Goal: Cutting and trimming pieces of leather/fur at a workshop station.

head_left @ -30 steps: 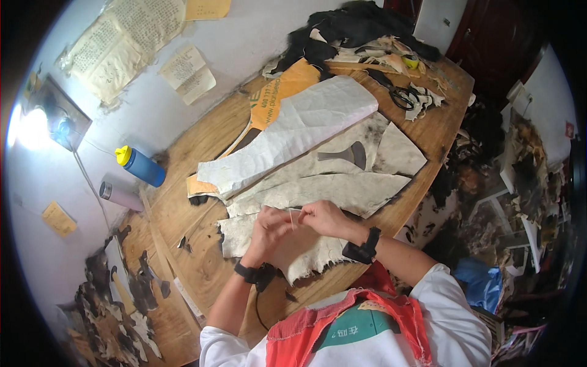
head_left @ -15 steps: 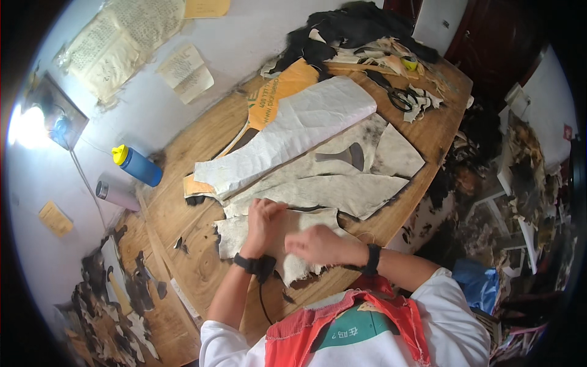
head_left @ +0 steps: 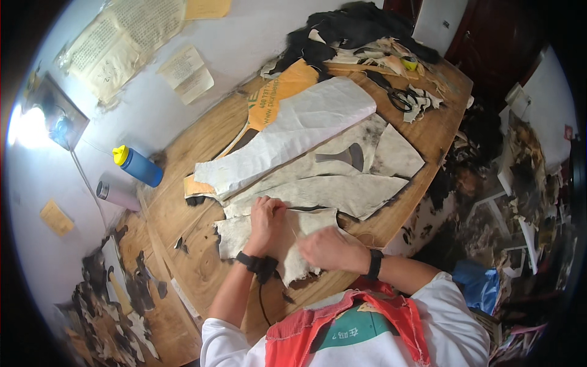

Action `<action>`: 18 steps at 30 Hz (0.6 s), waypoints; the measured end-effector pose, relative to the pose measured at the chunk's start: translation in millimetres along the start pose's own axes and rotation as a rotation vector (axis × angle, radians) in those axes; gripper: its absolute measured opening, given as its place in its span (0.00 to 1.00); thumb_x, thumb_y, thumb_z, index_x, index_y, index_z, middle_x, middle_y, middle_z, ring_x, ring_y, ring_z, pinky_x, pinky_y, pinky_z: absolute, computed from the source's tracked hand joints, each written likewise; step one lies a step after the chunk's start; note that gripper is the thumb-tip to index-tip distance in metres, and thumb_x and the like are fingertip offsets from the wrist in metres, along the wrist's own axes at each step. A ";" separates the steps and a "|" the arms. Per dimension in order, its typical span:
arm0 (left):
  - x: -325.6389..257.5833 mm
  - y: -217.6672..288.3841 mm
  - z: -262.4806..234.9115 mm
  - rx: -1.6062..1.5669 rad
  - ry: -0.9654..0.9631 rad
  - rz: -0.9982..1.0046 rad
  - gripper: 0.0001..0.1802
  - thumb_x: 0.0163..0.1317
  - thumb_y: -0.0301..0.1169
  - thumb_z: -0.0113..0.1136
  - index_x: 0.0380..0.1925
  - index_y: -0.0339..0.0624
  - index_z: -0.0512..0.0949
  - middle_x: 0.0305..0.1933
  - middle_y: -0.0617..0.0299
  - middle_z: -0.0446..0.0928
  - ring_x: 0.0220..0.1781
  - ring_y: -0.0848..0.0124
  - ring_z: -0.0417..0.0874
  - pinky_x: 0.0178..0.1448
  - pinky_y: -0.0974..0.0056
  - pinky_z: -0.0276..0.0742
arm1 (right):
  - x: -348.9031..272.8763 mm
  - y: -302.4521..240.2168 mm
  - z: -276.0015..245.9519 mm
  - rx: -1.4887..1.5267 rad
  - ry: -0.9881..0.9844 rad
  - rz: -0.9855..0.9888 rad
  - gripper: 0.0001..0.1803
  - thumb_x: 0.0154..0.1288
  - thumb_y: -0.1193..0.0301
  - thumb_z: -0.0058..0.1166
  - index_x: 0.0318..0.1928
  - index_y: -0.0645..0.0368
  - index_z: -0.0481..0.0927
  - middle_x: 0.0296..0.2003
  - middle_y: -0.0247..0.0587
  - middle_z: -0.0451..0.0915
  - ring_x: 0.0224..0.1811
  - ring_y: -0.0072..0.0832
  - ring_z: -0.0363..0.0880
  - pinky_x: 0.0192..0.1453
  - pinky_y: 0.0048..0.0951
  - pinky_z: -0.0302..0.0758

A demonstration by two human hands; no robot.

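My left hand (head_left: 267, 219) is closed, its fingertips pinching the top edge of a pale hide piece (head_left: 235, 235) with dark fur along its rim. To its right, my right hand (head_left: 332, 248) is closed too and slightly blurred, held over the same piece. A thin thread (head_left: 294, 230) runs between the hands and seems to end in the right fingers; any needle is too small to see. Just beyond, a larger pale hide (head_left: 330, 189) lies flat, its near edge meeting the smaller piece by my left fingers. A dark fan-shaped piece (head_left: 348, 156) rests on it.
A white sheet-like panel (head_left: 293, 131) and an orange printed piece (head_left: 284, 92) lie farther back on the wooden table (head_left: 202, 244). Black scissors (head_left: 402, 100) and dark fur (head_left: 361, 30) are at the far end. A blue bottle (head_left: 142, 167) stands left; fur scraps (head_left: 101, 306) lie lower left.
My right hand has moved a little to the right, away from my left hand, and the thread between them now shows. My left hand stays at the hide's edge, only slightly shifted.
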State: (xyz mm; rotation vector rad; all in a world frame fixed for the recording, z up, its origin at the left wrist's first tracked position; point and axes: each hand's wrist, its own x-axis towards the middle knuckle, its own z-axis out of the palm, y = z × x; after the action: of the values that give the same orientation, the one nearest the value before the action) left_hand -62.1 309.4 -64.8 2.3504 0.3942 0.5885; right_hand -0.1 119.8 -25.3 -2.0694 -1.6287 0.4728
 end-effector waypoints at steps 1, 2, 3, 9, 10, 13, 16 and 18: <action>0.3 0.2 0.6 -0.001 -0.004 0.002 0.04 0.50 0.25 0.64 0.28 0.41 0.83 0.28 0.57 0.76 0.37 0.57 0.74 0.43 0.57 0.70 | -4.2 -4.0 -4.6 0.001 0.002 0.004 0.12 0.60 0.65 0.51 0.26 0.60 0.77 0.22 0.53 0.79 0.26 0.53 0.79 0.32 0.46 0.76; 1.3 2.2 0.8 0.009 -0.011 0.013 0.04 0.50 0.25 0.63 0.27 0.40 0.83 0.28 0.57 0.76 0.37 0.57 0.74 0.43 0.57 0.70 | -9.2 -10.3 -13.2 0.155 -0.070 -0.122 0.12 0.59 0.66 0.51 0.25 0.60 0.77 0.20 0.52 0.77 0.25 0.53 0.78 0.31 0.46 0.75; 0.9 3.2 0.2 0.019 -0.016 0.022 0.03 0.50 0.25 0.63 0.27 0.40 0.83 0.28 0.57 0.76 0.37 0.57 0.74 0.44 0.57 0.70 | -12.9 -15.8 -19.1 0.310 -0.144 -0.251 0.11 0.59 0.66 0.51 0.24 0.59 0.76 0.19 0.51 0.76 0.24 0.52 0.77 0.30 0.45 0.74; -2.4 8.3 -1.1 -0.151 -0.035 0.035 0.05 0.48 0.19 0.61 0.22 0.42 0.81 0.30 0.61 0.78 0.40 0.61 0.73 0.45 0.62 0.69 | -15.3 -7.8 -39.0 0.466 0.017 -0.055 0.10 0.56 0.66 0.54 0.23 0.59 0.74 0.17 0.51 0.74 0.23 0.48 0.77 0.28 0.43 0.71; -2.9 14.8 2.5 -0.151 -0.034 0.033 0.05 0.48 0.19 0.61 0.22 0.42 0.81 0.30 0.61 0.78 0.40 0.61 0.73 0.45 0.62 0.69 | -18.5 -5.3 -40.0 0.447 0.064 -0.038 0.11 0.56 0.66 0.55 0.22 0.59 0.74 0.17 0.50 0.73 0.23 0.48 0.77 0.28 0.42 0.71; -2.6 23.5 8.6 0.023 0.122 0.060 0.09 0.45 0.17 0.60 0.18 0.47 0.80 0.27 0.66 0.78 0.39 0.64 0.72 0.44 0.64 0.67 | -32.7 -3.1 -48.4 0.392 0.130 -0.055 0.11 0.56 0.66 0.56 0.22 0.59 0.74 0.17 0.50 0.74 0.22 0.47 0.76 0.27 0.41 0.71; -1.0 0.1 6.9 0.013 0.014 0.079 0.10 0.45 0.18 0.60 0.15 0.48 0.78 0.25 0.68 0.78 0.37 0.65 0.72 0.43 0.64 0.66 | -47.5 7.0 -50.2 0.249 0.166 0.012 0.11 0.57 0.67 0.56 0.21 0.59 0.75 0.17 0.49 0.74 0.22 0.46 0.76 0.27 0.40 0.71; -0.1 -6.5 4.6 0.007 -0.064 0.062 0.08 0.45 0.19 0.62 0.14 0.47 0.78 0.27 0.66 0.80 0.38 0.64 0.72 0.46 0.61 0.67 | -48.3 5.0 -54.2 0.280 0.203 0.058 0.10 0.58 0.67 0.57 0.23 0.58 0.77 0.17 0.48 0.74 0.22 0.46 0.77 0.27 0.40 0.71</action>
State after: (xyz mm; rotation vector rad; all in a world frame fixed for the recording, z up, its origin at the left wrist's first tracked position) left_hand -60.7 311.6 -72.3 2.3889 0.2952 0.5396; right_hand 21.3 64.2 16.5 -1.8917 -1.3084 0.4645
